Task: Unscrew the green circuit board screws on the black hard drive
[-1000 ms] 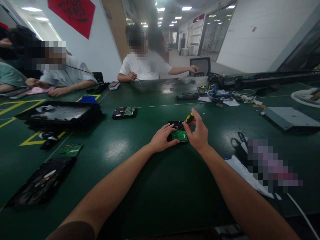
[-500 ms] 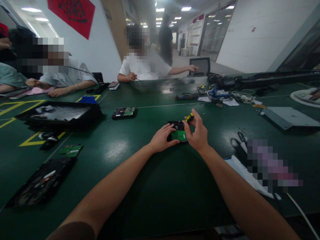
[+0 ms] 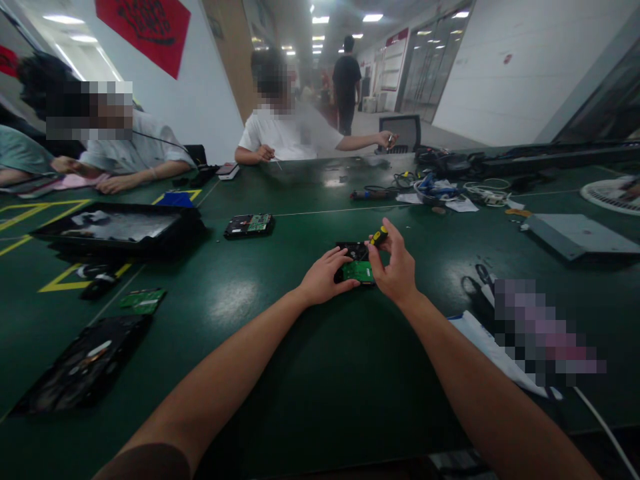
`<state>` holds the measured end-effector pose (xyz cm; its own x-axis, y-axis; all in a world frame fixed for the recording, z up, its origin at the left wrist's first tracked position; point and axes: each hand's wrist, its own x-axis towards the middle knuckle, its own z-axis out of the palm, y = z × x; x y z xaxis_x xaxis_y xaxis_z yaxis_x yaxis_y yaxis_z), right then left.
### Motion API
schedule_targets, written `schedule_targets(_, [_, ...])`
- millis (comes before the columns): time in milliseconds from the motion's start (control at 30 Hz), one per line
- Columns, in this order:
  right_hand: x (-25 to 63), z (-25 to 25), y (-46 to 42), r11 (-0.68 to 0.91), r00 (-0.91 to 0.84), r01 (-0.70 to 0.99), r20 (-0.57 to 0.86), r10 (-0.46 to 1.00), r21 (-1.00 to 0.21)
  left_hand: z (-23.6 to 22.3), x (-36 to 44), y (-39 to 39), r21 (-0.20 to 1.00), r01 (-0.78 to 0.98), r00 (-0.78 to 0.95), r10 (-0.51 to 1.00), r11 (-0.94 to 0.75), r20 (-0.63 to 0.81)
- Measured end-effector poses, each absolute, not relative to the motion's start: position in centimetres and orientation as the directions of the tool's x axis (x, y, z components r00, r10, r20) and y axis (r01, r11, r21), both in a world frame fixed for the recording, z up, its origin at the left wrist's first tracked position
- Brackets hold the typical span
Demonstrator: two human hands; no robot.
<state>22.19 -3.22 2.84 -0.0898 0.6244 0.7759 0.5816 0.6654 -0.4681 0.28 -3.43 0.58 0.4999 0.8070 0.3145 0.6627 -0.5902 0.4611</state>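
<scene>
1. Holding the black device (image 3: 353, 251) flat on the green table (image 3: 295, 373), directly in front of the camera, with the left hand (image 3: 324, 277): gripping it from its left side, fingers spread over the far part, thumb by the near edge.
2. Gripping a yellow and black screwdriver (image 3: 379, 236) by its handle with the right hand (image 3: 397, 267), just above the right side of the black device, fingertips pinched together, handle tilted up and away to the right. Too small to tell whether touching any screw with the tip.
3. Showing on the near half of the black device, between both hands: a green circuit board (image 3: 357, 272).
4. Lying beyond and left of the black device, well apart from it: a second device (image 3: 249, 225), with a green part on top.
5. Farther left of the black device: a black tray (image 3: 185, 215) with a shiny inside.
6. Nearer and far left of the black device: a loose green board (image 3: 143, 301), just beside an opened black case (image 3: 90, 363).
7. Beyond and right of the black device: tangled cables (image 3: 437, 189); farther right, a grey metal box (image 3: 583, 235).
8. Sitting across the table, beyond the black device: a person in a white shirt (image 3: 285, 133), with a thin tool in one hand.
</scene>
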Motion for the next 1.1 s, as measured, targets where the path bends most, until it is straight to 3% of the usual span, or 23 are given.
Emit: schedule_targets(1100, [22.32,3.27,-3.34,0.698,-0.151,0.599,0.801,0.579,-0.392,0.39,0.25,-3.42,0.446,0.656,0.506,0.793,-0.609,0.339])
